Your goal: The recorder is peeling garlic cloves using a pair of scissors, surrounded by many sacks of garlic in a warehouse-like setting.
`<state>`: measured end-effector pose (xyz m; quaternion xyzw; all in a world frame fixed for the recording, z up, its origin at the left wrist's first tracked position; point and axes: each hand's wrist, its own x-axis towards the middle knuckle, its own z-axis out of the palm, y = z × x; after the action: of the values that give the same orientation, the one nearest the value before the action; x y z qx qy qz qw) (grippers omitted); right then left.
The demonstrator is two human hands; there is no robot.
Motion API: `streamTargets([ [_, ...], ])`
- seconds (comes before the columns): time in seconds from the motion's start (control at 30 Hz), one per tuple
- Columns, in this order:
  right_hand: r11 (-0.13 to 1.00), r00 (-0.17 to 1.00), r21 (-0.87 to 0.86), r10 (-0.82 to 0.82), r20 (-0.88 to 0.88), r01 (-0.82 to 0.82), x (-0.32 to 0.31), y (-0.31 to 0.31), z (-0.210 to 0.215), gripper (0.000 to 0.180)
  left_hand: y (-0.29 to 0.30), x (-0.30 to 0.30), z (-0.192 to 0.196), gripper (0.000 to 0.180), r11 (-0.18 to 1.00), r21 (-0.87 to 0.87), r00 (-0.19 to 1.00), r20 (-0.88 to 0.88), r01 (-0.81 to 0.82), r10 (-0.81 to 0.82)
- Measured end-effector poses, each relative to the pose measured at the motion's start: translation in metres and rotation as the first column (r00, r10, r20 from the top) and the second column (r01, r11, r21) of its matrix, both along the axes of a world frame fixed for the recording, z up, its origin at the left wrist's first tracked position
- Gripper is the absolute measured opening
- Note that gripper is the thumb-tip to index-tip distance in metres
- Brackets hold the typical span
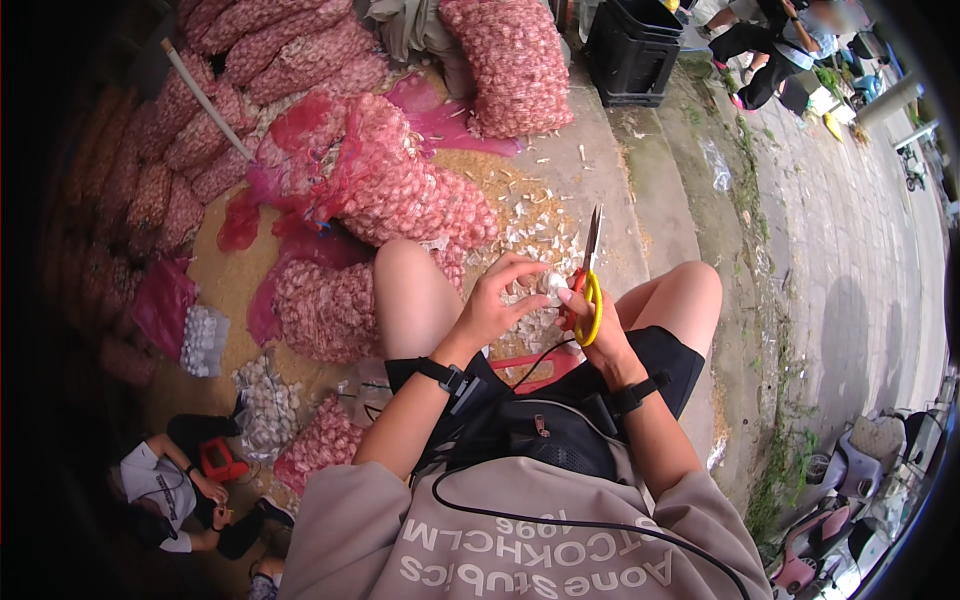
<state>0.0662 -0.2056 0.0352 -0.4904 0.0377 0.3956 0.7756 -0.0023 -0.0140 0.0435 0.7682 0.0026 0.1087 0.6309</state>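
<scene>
Between my knees, a white garlic bulb (549,286) is held at the fingertips of my left hand (497,298), its thumb and forefinger curled around the bulb's side. My right hand (607,342) grips a pair of scissors (590,310) with one red and one yellow handle loop. The blades point up and away from me and look nearly closed. The tip of my right thumb meets the bulb's right side. Below the hands lie pale peelings and a red plastic edge (535,372), partly covered by my arms and a black cable.
Pink net sacks of garlic (400,190) are piled ahead and to the left. Peelings (530,220) litter the ground past my knees. A black crate (632,55) stands at the far right. Another person (165,490) works at lower left beside bagged white bulbs (267,405). Scooters (860,460) are parked at right.
</scene>
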Motion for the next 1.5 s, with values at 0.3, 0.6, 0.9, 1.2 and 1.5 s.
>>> streamTargets([
  [0.3,0.999,1.0,-0.045,0.001,0.022,0.0,-0.001,0.006,0.0,0.037,-0.008,-0.003,0.0,0.023,0.92,0.365,0.972,0.228,-0.146,0.064],
  [0.6,0.999,1.0,-0.031,-0.011,-0.022,0.01,-0.001,0.005,-0.003,0.031,-0.004,-0.003,-0.007,0.01,0.958,0.17,0.971,0.102,-0.231,0.216],
  [0.9,0.999,0.998,0.013,-0.038,-0.051,0.038,0.0,0.005,0.0,0.03,-0.001,0.0,0.004,0.024,0.936,0.268,0.971,0.134,-0.228,0.198],
  [1.2,0.99,0.993,-0.131,0.06,0.098,-0.046,-0.001,0.004,-0.015,0.029,-0.008,-0.004,-0.001,0.022,0.922,0.365,0.992,0.069,-0.127,0.109],
  [1.5,0.981,0.98,-0.193,0.042,0.194,-0.004,-0.002,0.007,-0.02,0.028,-0.009,-0.009,-0.008,0.011,0.804,0.58,0.99,0.033,-0.131,0.137],
])
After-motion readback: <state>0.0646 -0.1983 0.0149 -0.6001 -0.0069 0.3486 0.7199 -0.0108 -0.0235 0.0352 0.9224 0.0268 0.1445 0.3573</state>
